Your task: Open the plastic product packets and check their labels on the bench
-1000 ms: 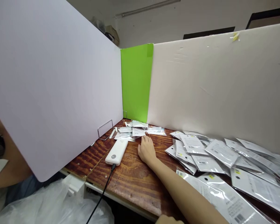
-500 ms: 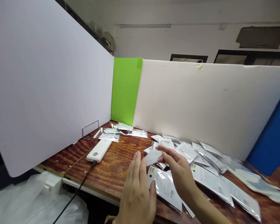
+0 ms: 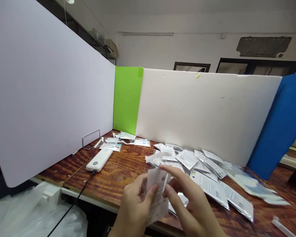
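so the packet [image 3: 158, 194] is up off the table, a clear plastic sleeve with a white paper card inside, held in front of the body between both hands. it's a bit crumpled and hangs slightly tilted. left hand [image 3: 135, 205] is closed around its left side, thumb across the front. right hand [image 3: 187, 200] is curled in from the other side, with the fingers [image 3: 174, 184] pinching the top right edge, so both hands have a grip on it.

right behind the hands there's a messy pile of similar packets [image 3: 207, 168] spread over the wooden table [image 3: 128, 168], some overlapping, a few with barcodes. further left, near the back corner, sits a smaller heap of opened sleeves and paper bits [image 3: 120, 140]. a white power bank [image 3: 98, 160] lies just in front of that heap with a black cable [image 3: 74, 200] running off the table edge.

a lilac divider [image 3: 46, 89] stands along the left, then a green panel [image 3: 126, 100], a white board [image 3: 207, 115] and a blue panel [image 3: 281, 125]. a plastic bag [image 3: 32, 214] sits below the table at the left.
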Available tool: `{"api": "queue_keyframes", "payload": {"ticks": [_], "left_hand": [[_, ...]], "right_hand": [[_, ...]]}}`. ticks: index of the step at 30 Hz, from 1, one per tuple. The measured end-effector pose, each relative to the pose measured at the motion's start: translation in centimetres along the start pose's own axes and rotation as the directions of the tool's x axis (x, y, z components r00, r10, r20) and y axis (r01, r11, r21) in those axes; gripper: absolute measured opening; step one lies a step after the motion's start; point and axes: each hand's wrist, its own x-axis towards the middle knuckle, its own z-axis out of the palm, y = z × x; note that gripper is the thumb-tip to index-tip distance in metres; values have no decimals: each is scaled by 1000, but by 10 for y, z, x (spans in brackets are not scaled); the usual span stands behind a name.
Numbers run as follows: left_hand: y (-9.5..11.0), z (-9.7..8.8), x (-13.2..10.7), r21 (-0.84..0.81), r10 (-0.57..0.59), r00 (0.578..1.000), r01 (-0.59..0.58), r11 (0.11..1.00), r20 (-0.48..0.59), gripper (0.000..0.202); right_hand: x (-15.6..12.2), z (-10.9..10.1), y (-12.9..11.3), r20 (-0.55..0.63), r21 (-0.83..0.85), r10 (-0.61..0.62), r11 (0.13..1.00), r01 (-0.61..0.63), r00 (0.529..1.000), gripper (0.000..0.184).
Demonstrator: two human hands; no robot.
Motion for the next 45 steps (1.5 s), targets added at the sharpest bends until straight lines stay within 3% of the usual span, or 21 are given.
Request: {"api": "queue_keyframes", "payload": {"ticks": [4, 13, 18, 28, 32, 35, 37, 41, 45], "left_hand": [[4, -2, -3, -129, -62, 998, 58, 990, -25, 27], [14, -8, -8, -198, -130, 983, 103, 975, -128, 22], [18, -8, -7, -282, -162, 979, 122, 952, -125, 20], [18, -6, -10, -212, -146, 989, 139, 967, -15, 12], [17, -4, -12, -244, -90, 996, 83, 966, -18, 17], [17, -3, -14, -120, -19, 999, 23, 993, 38, 21], [16, -3, -16, 13, 89, 992, -90, 996, 95, 25], [14, -6, -17, 273, 344, 926, -375, 886, 156, 35], [13, -6, -16, 417, 426, 884, -468, 780, 195, 41]], "right_hand": [[0, 3, -3, 14, -65, -115, 991, 115, 993, 34], [-1, 14, -12, -4, 3, -49, 999, 49, 999, 26], [0, 14, -15, -36, 46, 17, 999, -16, 999, 21], [-4, 13, -10, 20, 55, 68, 996, -69, 998, 16], [-4, 13, -9, 29, 30, 34, 999, -35, 999, 17], [-5, 15, -8, -38, -48, -69, 997, 68, 997, 24], [-6, 16, -7, -101, -106, -129, 987, 118, 987, 28], [-4, 14, -8, -142, -115, -168, 982, 153, 975, 23], [-1, 6, -6, -121, -126, -211, 972, 196, 970, 19]]}}
